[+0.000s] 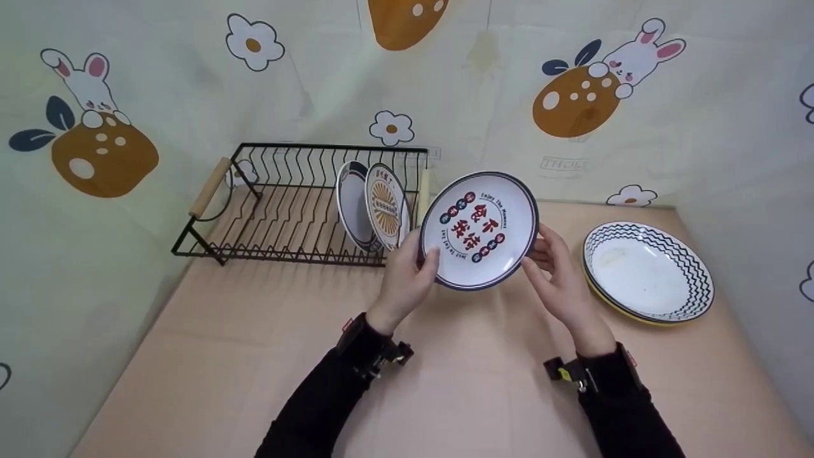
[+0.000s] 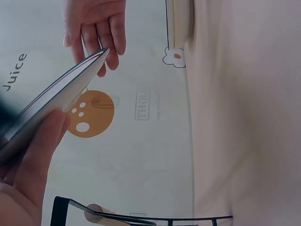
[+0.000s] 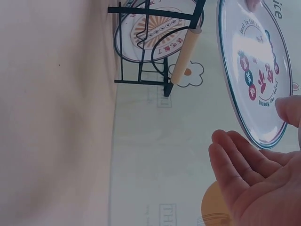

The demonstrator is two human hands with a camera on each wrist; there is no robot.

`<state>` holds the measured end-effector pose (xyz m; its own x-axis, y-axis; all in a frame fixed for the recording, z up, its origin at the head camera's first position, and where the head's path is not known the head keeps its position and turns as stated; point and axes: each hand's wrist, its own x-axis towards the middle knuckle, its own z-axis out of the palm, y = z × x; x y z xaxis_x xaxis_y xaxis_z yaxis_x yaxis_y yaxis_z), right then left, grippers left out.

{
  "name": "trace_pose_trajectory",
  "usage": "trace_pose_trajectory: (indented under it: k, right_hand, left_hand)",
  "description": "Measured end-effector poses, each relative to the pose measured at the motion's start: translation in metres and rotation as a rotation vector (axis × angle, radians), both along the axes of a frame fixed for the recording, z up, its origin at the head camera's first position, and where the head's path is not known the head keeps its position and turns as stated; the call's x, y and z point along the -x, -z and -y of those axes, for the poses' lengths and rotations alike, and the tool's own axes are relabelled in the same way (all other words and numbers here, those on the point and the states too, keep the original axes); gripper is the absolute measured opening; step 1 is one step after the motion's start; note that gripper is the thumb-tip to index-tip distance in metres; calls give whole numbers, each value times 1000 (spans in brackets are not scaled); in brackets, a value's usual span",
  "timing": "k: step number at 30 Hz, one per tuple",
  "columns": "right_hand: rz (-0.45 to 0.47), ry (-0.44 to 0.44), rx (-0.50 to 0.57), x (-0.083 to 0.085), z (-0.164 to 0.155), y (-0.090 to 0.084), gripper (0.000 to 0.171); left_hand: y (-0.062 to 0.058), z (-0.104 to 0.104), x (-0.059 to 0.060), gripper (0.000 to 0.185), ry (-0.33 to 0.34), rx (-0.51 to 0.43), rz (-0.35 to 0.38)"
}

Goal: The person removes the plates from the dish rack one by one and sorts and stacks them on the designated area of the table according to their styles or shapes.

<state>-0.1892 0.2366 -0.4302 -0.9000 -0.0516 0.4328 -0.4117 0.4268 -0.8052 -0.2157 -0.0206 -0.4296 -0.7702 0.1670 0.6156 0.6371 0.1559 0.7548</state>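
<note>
In the head view, a white plate [image 1: 480, 222] with a dark blue rim and red lettering is held up, its printed face towards me. My left hand [image 1: 407, 273] grips its left edge, thumb on the front and fingers behind. At the opposite edge is my right hand [image 1: 559, 277]. The right wrist view shows the right hand's fingers [image 3: 235, 165] extended just below the rim, with its thumb overlapping the plate's face. To the left, a black wire dish rack [image 1: 280, 257] holds several plates upright, one with an orange sunburst print [image 1: 385, 207].
Stacked bowls [image 1: 648, 273] stand on the right of the table, the top one white with black wavy lines. The rack has wooden handles [image 1: 211, 187] at its ends. A pale printed cloth [image 1: 331, 83] hangs behind the peach-coloured tabletop [image 1: 254, 356].
</note>
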Motion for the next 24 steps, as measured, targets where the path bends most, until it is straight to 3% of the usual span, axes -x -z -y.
trace_pose_trajectory:
  k: [5,12,24]
  right_hand:
    - [50,16,37,-2,-2,-3,50]
    - [76,29,99,-6,-3,-7,39]
    - [100,58,166,-8,-5,-13,34]
  left_hand:
    - [0,-3,-2,32,45,-33,67]
    - [2,-6,-3,34,59,-40,100]
    - [-4,-2,-2,43,151,4,217]
